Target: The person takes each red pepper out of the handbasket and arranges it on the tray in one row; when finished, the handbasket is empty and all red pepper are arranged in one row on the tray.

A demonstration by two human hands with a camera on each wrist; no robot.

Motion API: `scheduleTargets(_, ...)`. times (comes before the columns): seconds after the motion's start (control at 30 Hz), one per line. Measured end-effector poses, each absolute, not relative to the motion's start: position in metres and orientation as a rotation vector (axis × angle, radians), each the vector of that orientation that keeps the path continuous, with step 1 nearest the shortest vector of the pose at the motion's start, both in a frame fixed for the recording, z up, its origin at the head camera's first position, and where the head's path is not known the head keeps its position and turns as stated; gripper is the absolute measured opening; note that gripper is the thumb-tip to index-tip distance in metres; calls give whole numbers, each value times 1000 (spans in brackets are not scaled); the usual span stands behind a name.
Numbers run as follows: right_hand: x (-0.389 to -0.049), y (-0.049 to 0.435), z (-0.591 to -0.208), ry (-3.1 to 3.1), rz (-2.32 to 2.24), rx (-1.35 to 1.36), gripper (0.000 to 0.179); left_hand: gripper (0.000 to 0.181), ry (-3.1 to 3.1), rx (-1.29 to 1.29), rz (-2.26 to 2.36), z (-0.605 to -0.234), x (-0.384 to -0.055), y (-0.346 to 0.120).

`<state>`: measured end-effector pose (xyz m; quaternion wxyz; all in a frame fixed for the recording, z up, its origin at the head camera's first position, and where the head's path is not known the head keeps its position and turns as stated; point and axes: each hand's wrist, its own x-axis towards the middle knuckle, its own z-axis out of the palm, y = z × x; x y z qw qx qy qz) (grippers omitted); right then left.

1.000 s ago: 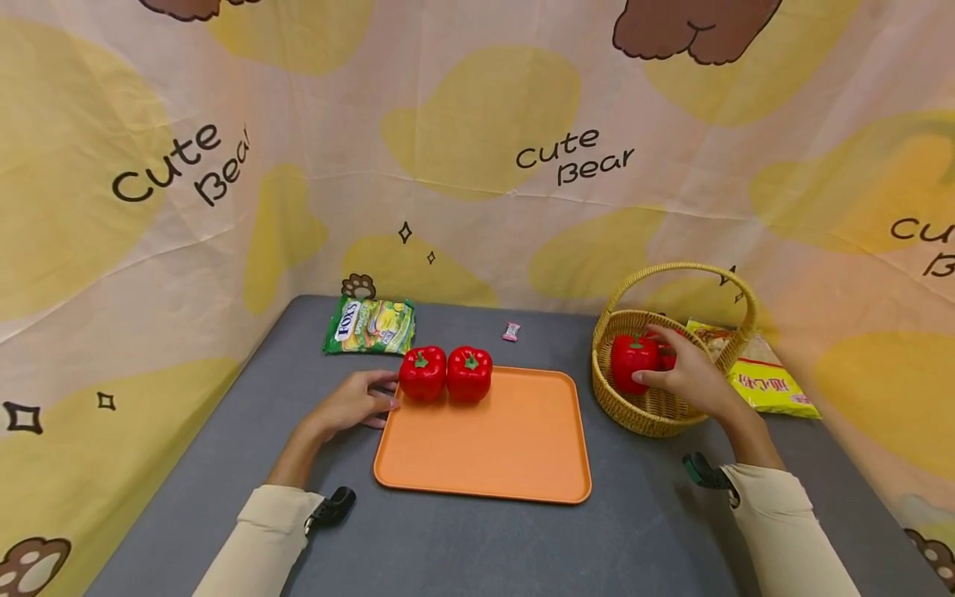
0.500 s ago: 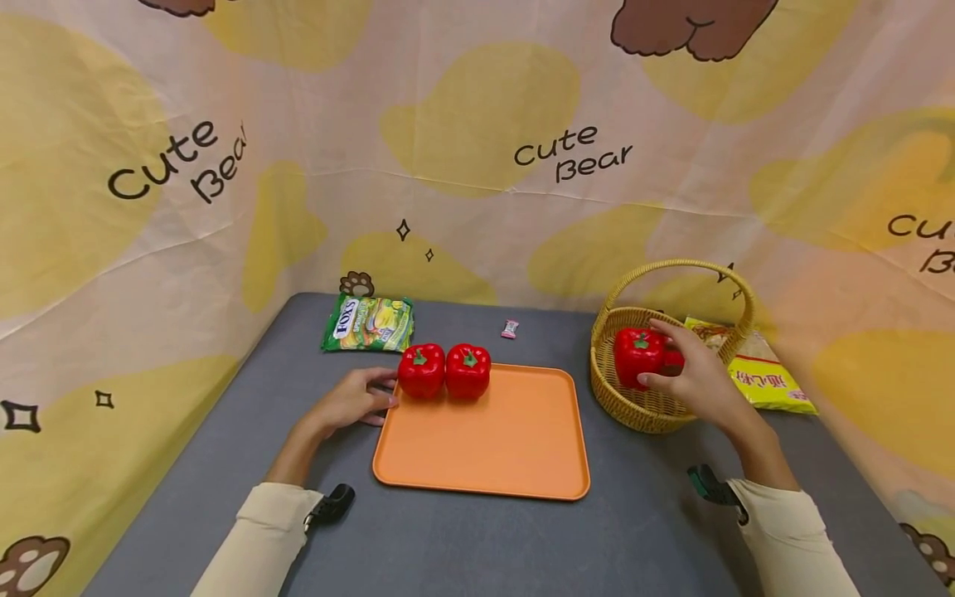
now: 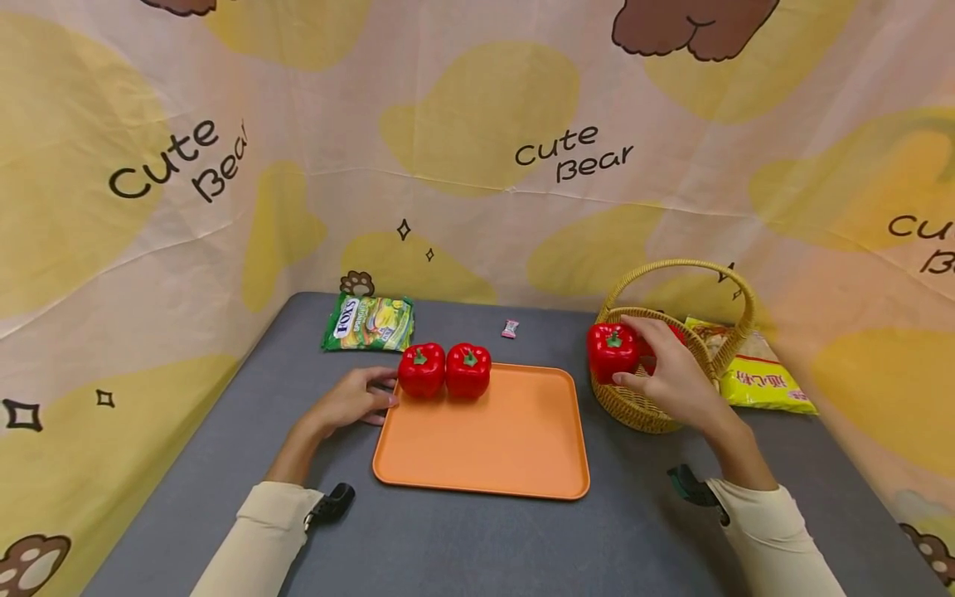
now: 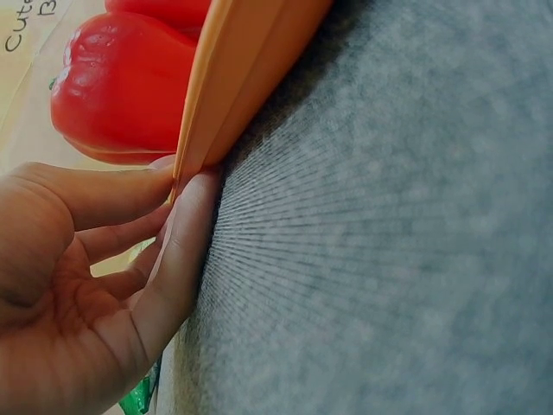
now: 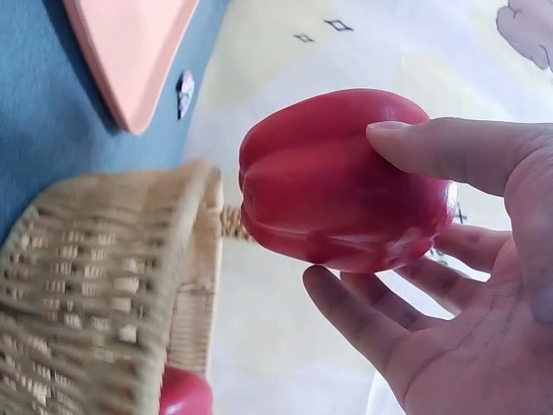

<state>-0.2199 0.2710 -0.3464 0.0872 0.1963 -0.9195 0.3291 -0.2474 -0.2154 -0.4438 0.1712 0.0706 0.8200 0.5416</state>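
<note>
My right hand (image 3: 671, 369) grips a red bell pepper (image 3: 613, 352) between thumb and fingers, over the left rim of the wicker basket (image 3: 634, 412). In the right wrist view this pepper (image 5: 337, 181) hangs above the basket's rim, and another red pepper (image 5: 185, 393) shows inside the basket. My left hand (image 3: 354, 404) pinches the left edge of the orange tray (image 3: 492, 452); in the left wrist view the thumb lies on top of the tray's rim (image 4: 212, 95) and a finger beneath it. Two red peppers (image 3: 422, 371) with green stems sit side by side in the tray's back left corner.
Behind the tray lie a green Fox's candy bag (image 3: 370, 323) at left and a small pink wrapped candy (image 3: 511, 329). A yellow food packet (image 3: 768, 381) lies right of the basket, whose tall handle (image 3: 682, 264) arches above it. Patterned cloth (image 3: 462, 166) hangs behind the grey table.
The right hand has lifted the pepper from inside the basket and carried it left, over the rim. The left hand stays at the tray's edge.
</note>
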Motion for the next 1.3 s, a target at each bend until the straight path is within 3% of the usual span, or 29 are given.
scheduleTargets(1.3,-247,177,-400,-2820,1250,658,82,58,2317,221,1547,-445,-246,-216)
